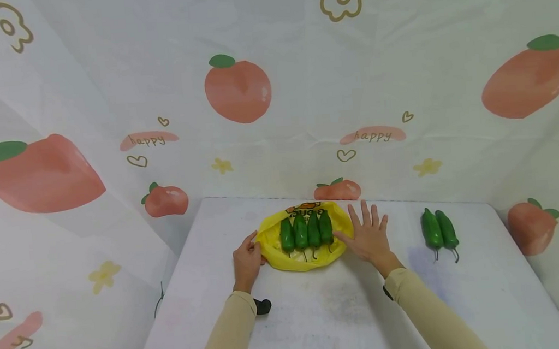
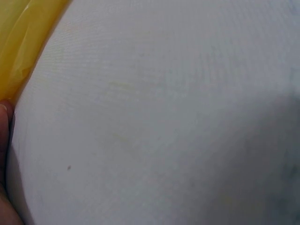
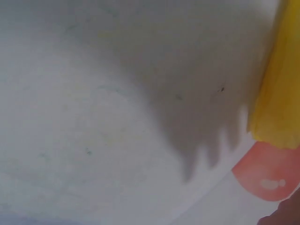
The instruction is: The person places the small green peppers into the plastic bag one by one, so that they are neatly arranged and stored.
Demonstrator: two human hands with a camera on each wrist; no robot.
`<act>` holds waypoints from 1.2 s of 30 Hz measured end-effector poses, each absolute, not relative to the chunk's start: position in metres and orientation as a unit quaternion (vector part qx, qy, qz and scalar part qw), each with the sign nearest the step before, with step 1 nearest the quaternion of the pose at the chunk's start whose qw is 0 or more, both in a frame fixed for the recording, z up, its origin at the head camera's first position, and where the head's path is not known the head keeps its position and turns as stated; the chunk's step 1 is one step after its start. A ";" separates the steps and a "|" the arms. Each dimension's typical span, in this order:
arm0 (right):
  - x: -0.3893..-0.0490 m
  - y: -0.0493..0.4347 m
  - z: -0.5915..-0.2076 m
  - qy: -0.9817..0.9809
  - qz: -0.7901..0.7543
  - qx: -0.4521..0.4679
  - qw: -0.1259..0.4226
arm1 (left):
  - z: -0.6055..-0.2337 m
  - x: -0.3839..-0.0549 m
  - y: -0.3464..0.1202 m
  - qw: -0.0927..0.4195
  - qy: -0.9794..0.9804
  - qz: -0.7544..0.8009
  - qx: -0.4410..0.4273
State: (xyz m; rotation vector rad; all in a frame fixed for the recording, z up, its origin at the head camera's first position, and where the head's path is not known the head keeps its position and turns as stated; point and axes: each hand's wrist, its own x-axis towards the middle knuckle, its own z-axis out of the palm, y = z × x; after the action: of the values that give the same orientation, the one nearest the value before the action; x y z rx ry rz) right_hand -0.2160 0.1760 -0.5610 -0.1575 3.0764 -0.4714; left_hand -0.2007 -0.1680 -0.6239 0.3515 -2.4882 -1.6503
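A yellow plastic bag (image 1: 272,258) lies spread on the table with its mouth open. Several green peppers (image 1: 300,233) lie side by side in it, stems toward me. My left hand (image 1: 248,260) pinches the bag's left rim between thumb and curled fingers; the left wrist view catches only the bag's edge (image 2: 26,42) and part of that hand (image 2: 4,136). At the bag's right side, my right hand (image 1: 369,239) has its fingers straight and spread, the thumb by the rim; whether it touches cannot be told. Two more green peppers (image 1: 431,229) lie farther right.
The white table (image 1: 315,319) reaches back to a hanging cloth (image 1: 296,140) printed with fruit, flowers and writing. More of this cloth stands along the left and right sides. A small black object (image 1: 263,306) shows beside my left cuff.
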 end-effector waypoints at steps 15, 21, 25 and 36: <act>-0.209 0.210 -0.555 0.986 -0.161 -0.032 0.009 | -0.622 -0.199 -0.168 0.066 -0.821 -0.554 0.123; -0.209 0.227 -0.556 0.987 -0.157 -0.018 0.018 | -0.622 -0.201 -0.167 0.070 -0.819 -0.556 0.124; -0.209 0.240 -0.557 0.989 -0.143 -0.009 0.024 | -0.623 -0.201 -0.167 0.066 -0.819 -0.555 0.129; -0.202 0.270 -0.555 0.991 -0.131 0.016 0.025 | -0.627 -0.203 -0.168 0.067 -0.815 -0.562 0.127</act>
State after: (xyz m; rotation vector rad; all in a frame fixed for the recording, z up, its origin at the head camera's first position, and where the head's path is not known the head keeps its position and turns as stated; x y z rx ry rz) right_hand -0.2025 0.2695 -0.5552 0.0503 3.0640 -0.4048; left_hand -0.2028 -0.1684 -0.6270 0.3843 -2.4560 -1.6942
